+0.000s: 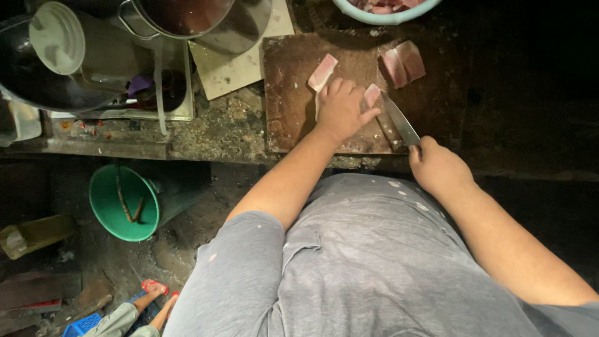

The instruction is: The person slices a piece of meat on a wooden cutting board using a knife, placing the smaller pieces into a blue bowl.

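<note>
The slab of raw meat (324, 78) lies on the cutting board (287, 106) under my left hand (342, 111); it looks soft and slippery, so I pin it flat with spread fingers. My right hand (437, 167) is closed around the knife (399, 122), whose blade meets the strip (372, 95) at my left fingertips.

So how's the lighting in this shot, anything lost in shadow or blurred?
Head view: light falls mainly on the cutting board, the left hand pressing the meat strip and the right hand gripping the knife; the right side sinks into near-black shadow; the metal pot shows faint glare; wide-angle bending at the edges; no obvious motion blur.
</note>
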